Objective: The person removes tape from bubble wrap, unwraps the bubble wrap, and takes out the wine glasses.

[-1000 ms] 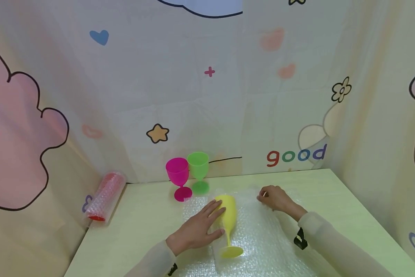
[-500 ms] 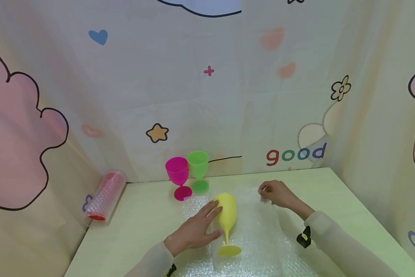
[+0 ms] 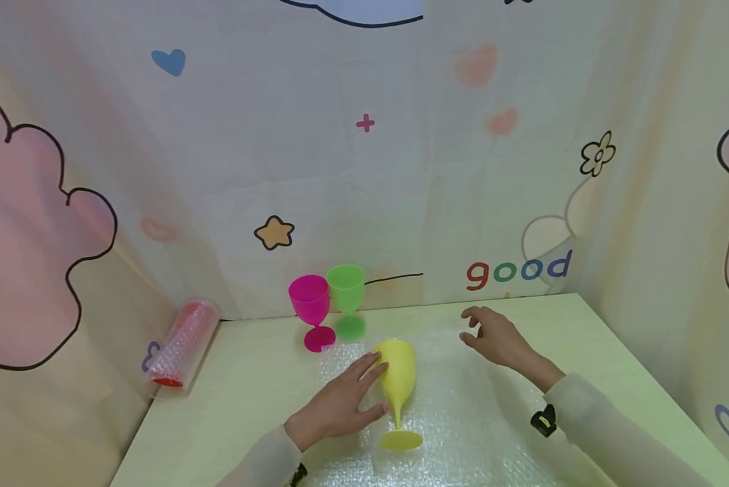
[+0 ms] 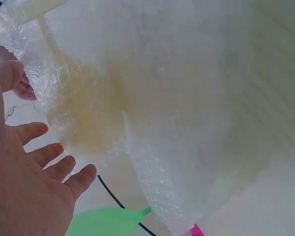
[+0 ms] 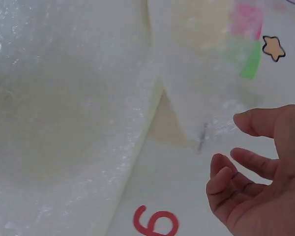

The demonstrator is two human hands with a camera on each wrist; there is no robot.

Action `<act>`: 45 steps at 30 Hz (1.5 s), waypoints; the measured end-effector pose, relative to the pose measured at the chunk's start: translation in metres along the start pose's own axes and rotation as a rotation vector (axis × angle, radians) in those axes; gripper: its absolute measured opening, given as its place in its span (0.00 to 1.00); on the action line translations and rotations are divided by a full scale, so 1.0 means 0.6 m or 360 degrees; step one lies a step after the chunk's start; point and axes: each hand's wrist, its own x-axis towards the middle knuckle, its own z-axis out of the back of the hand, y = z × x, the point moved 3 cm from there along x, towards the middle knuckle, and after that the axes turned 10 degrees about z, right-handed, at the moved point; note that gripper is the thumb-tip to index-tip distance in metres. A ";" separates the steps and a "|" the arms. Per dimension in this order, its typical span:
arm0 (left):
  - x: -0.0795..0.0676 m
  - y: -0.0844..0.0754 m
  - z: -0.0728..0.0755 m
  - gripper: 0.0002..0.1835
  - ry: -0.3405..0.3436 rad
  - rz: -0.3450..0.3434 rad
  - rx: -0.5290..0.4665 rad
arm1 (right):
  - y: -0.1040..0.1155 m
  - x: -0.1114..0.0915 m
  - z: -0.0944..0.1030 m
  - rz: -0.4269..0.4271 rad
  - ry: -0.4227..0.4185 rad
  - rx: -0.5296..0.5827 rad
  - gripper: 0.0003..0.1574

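Note:
A yellow goblet lies on a sheet of bubble wrap, its foot toward me. Fingertips of my left hand rest on the left side of its bowl, with the thumb beside the stem. The left wrist view has that hand with its fingers spread beside cloudy bubble wrap. Over the far right part of the sheet is my right hand, thumb and fingers parted and holding nothing. In the right wrist view this hand has bent fingers, apart from the wrap.
A pink goblet and a green goblet stand upright together at the table's back. On the left edge lies a red item rolled in bubble wrap. A printed cloth hangs behind the table.
My right hand has let go of the bubble wrap's edge and shifted slightly right and away from me, its fingers parting. The left hand stays on the yellow goblet, which has barely moved.

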 end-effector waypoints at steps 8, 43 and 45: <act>0.013 -0.024 0.024 0.36 -0.0056 -0.0066 0.0064 | 0.072 -0.023 -0.003 0.0539 0.0405 -0.0304 0.29; 0.023 -0.017 0.007 0.56 0.0248 -0.0059 0.0184 | 0.014 -0.044 -0.115 0.0149 0.1045 -0.0182 0.77; 0.021 -0.009 0.007 0.58 0.0265 -0.0017 0.0165 | 0.012 -0.043 -0.117 0.0132 0.1051 -0.0187 0.78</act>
